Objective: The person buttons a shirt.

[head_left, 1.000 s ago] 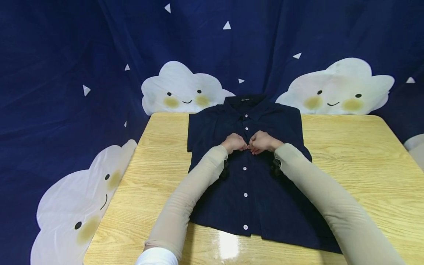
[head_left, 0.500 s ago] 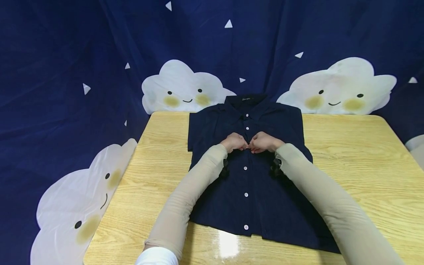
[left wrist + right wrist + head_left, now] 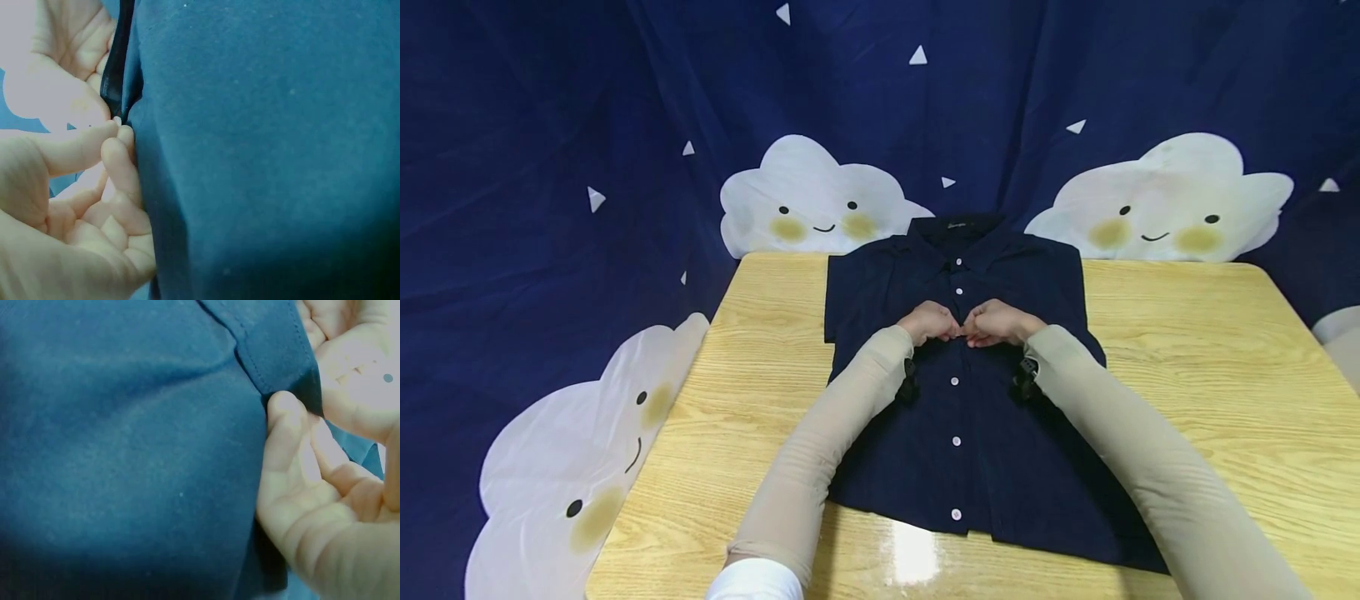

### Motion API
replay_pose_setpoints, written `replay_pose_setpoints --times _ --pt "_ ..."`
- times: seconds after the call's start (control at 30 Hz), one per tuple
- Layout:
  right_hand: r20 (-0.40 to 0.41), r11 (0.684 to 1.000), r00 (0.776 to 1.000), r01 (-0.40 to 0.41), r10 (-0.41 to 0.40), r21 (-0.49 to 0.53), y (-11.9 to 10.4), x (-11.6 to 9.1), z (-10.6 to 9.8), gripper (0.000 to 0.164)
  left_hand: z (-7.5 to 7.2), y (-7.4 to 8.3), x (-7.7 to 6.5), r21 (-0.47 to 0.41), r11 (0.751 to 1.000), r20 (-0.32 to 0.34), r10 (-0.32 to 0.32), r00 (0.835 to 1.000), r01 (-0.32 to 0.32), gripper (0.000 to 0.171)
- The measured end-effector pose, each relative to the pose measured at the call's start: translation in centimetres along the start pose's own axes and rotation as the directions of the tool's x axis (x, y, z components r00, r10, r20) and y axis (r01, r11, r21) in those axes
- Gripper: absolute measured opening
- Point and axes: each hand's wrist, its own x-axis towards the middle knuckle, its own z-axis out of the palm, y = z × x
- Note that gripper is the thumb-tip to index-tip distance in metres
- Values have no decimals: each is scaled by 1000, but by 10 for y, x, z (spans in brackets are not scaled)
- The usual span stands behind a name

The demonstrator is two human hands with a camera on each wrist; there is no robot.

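A dark navy short-sleeved shirt (image 3: 895,458) lies front up, its collar at the far end. At mid-chest, my left hand (image 3: 931,322) and right hand (image 3: 997,322) meet over the front placket. The left wrist view has my left hand (image 3: 81,212) pinching at the placket edge, with a small pale button (image 3: 117,120) at the fingertips. In the right wrist view, my right hand (image 3: 319,494) pinches the stitched placket (image 3: 275,356) between thumb and fingers. My fingers partly hide the button and its hole; whether it is through cannot be told.
The shirt lies on a light wood-grain table (image 3: 760,350). White buttons (image 3: 956,442) run down the placket above and below my hands. Behind and to the left hangs a dark blue curtain (image 3: 625,100) with smiling clouds.
Both hands stay at the same spot on the placket, with only slight finger movement. The shirt keeps its place.
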Motion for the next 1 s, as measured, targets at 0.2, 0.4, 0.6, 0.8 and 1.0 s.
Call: replay_pose_setpoints --times 0.2,0.4,0.6,0.8,1.0 --pt "8 1000 1000 -9 9 23 1 3 -1 2 0 -1 1 -12 1000 -6 -6 1000 6 9" --pt "19 998 1000 -15 13 68 2 5 -3 4 2 0 1 15 1000 -36 -9 999 9 6" --pt "69 997 998 3 -8 71 4 6 -7 19 2 0 0 31 999 -51 -15 999 16 8" --pt "80 1000 996 24 -24 7 4 7 -7 14 2 0 1 34 999 -41 -13 999 15 15" --pt "58 1000 998 -11 12 -14 4 6 -7 11 2 3 3 46 998 -16 -37 999 38 17"
